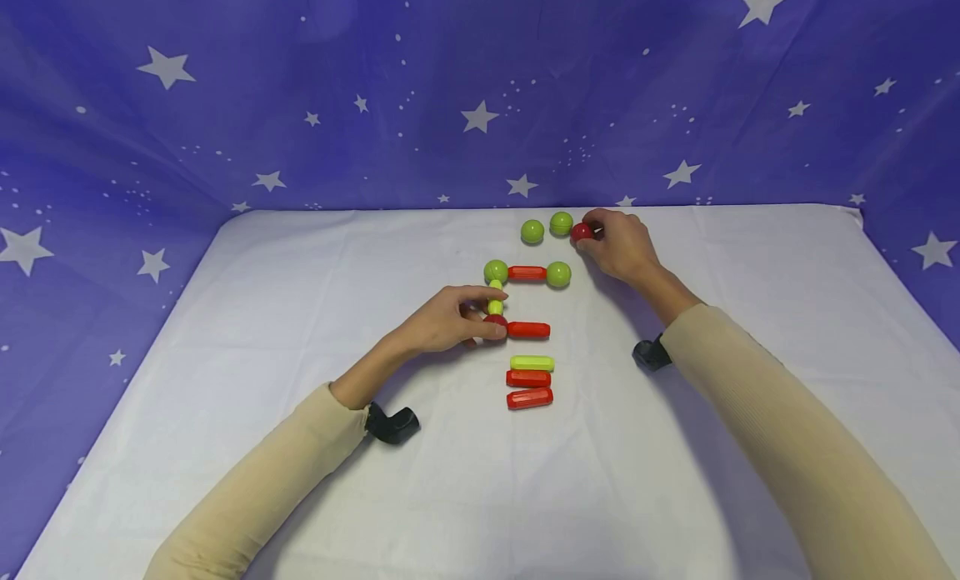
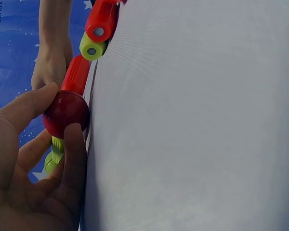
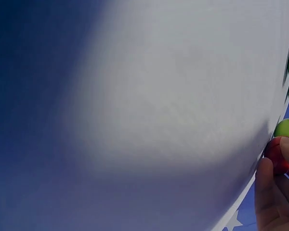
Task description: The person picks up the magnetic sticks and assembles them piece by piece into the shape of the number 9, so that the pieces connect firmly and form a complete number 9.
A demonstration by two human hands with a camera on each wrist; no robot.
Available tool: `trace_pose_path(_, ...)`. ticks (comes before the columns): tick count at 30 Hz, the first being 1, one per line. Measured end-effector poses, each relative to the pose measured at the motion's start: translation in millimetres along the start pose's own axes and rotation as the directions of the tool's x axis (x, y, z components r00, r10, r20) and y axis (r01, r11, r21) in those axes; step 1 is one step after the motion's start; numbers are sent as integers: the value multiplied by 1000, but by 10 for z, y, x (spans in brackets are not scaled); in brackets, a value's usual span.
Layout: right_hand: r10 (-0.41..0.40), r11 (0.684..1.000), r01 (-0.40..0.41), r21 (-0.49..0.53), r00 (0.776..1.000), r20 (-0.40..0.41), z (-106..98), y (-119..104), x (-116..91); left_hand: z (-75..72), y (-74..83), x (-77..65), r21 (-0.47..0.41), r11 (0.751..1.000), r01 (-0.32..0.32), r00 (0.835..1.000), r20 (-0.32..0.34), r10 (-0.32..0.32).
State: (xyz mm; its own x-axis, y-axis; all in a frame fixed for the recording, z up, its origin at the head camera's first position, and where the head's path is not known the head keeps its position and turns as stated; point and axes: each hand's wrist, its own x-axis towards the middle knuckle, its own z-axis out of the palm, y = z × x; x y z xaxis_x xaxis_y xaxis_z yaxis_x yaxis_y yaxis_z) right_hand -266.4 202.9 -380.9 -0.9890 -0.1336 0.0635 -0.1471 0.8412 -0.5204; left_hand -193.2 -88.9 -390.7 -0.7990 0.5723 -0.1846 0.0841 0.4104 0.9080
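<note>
My left hand (image 1: 444, 319) grips a dark red ball (image 2: 66, 113) between thumb and fingers. That ball joins a red rod (image 1: 529, 330) pointing right and a yellow-green rod (image 1: 496, 297) running away from me. At the far end of the yellow-green rod sits a green ball (image 1: 496, 271), followed by another red rod (image 1: 527, 273) and a second green ball (image 1: 558, 274). Farther back on the right, my right hand (image 1: 619, 242) pinches a red ball (image 1: 581, 232) with thumb and fingers, close beside a loose green ball (image 1: 561, 223).
One more green ball (image 1: 532, 232) lies at the back. Nearer me, a loose yellow-green rod (image 1: 532, 363) and two red rods, the front one (image 1: 529, 398) slightly slanted, lie in a stack of rows on the white cloth (image 1: 315, 313). A blue starred backdrop (image 1: 405, 97) rises behind.
</note>
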Motion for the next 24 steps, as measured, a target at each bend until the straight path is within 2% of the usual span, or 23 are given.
trace_pose_path(15, 19, 999, -19, 45, 1000, 1, -4, 51, -62, 32, -43, 15, -19, 1000, -7, 1000, 7, 7)
trace_pose_path(24, -18, 992, 21, 122, 1000, -22, -51, 22, -185, 13, -33, 7, -20, 1000, -7, 1000, -3, 7)
